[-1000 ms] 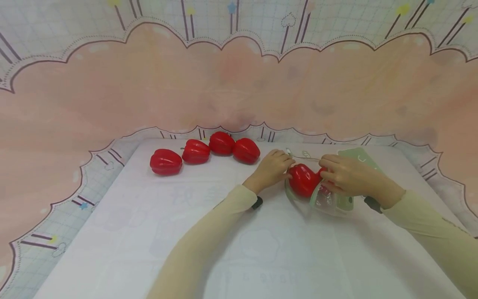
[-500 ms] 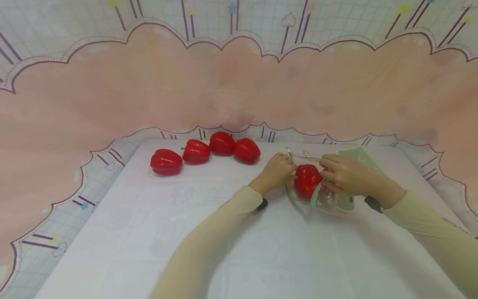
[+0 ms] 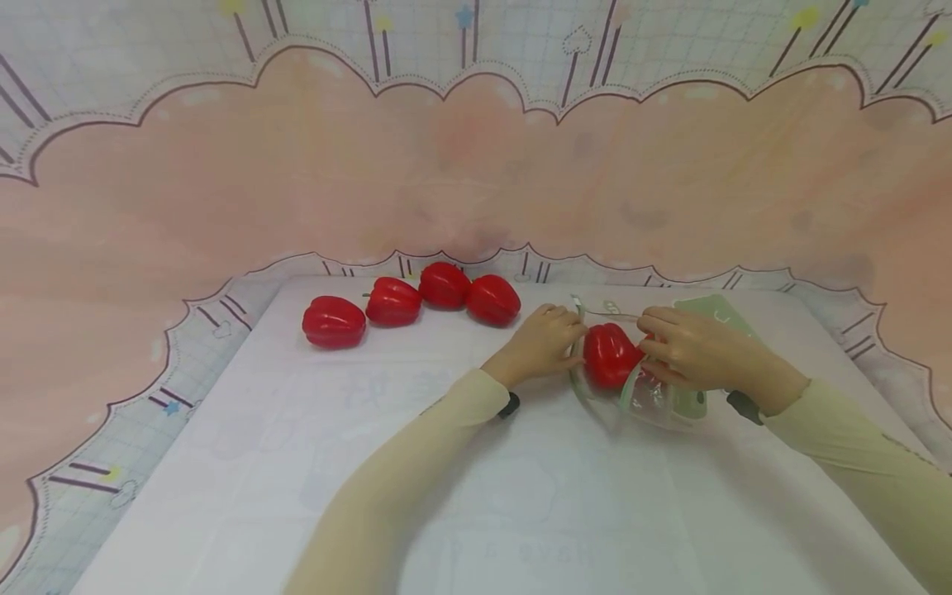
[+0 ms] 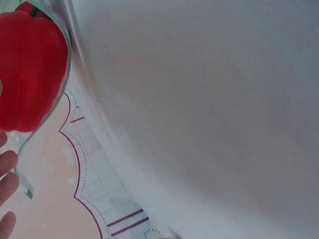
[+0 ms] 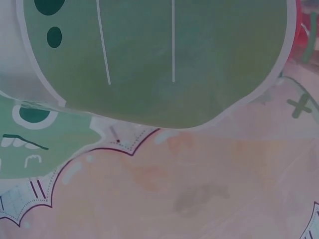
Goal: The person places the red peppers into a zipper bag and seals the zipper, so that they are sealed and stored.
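Note:
A clear bag with pale green trim (image 3: 626,395) lies toward the right of the table, its mouth turned left. Just at that mouth sits a red bell pepper (image 3: 610,357). My left hand (image 3: 537,343) is beside the pepper, fingertips right at the bag's edge. In the left wrist view its fingers (image 4: 7,185) are spread below the pepper (image 4: 32,72), which the green rim surrounds in part. My right hand (image 3: 695,345) pinches the bag's upper edge. More red shows behind its fingertips, mostly hidden. The right wrist view is filled by green printed bag material (image 5: 164,59).
Several red bell peppers (image 3: 334,322) stand in a curved row at the back left of the white table (image 3: 260,463). A green printed part (image 3: 717,314) extends behind my right hand. A patterned cloth (image 3: 357,182) hangs behind the table.
My left hand pushed the pepper slightly right, then drew back a little to the left. The pepper turned and tilted at the bag's mouth. My right hand has stayed in place.

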Tool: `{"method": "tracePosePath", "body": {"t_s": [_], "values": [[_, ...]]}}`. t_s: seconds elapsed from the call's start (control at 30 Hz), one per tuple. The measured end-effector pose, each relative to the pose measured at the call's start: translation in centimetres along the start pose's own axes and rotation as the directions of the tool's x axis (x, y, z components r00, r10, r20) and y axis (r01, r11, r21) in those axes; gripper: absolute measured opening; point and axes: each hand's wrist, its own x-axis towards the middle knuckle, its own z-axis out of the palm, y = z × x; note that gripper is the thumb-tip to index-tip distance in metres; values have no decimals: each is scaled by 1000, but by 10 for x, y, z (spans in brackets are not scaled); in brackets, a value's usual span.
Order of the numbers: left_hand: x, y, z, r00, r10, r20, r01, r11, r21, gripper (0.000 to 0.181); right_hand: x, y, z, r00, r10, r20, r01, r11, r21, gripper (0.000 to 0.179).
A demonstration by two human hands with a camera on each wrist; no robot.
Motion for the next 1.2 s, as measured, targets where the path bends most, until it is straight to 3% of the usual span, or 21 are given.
{"method": "tracePosePath", "body": {"t_s": [0.27, 0.43, 0.73, 0.97, 1.2], "values": [[-15, -14, -10, 1000, 9, 4, -8, 998, -57, 56, 2, 1, 0, 1000, 12, -1, -12, 1000, 0, 33], [-30, -25, -18, 999, -6, 38, 8, 1000, -30, 65, 2, 1, -1, 1000, 16, 9, -16, 1000, -2, 32], [-64, -50, -32, 1000, -1, -5, 1, 999, 36, 69, 3, 0, -3, 1000, 20, 18, -19, 1000, -9, 32], [-93, -69, -39, 999, -47, -12, 47, 999, 26, 72, 2, 0, -2, 1000, 14, 14, -14, 1000, -16, 33], [-125, -92, -54, 996, -84, -33, 86, 993, 81, 72, 0, 1, -1, 1000, 18, 6, -18, 1000, -12, 32]]}}
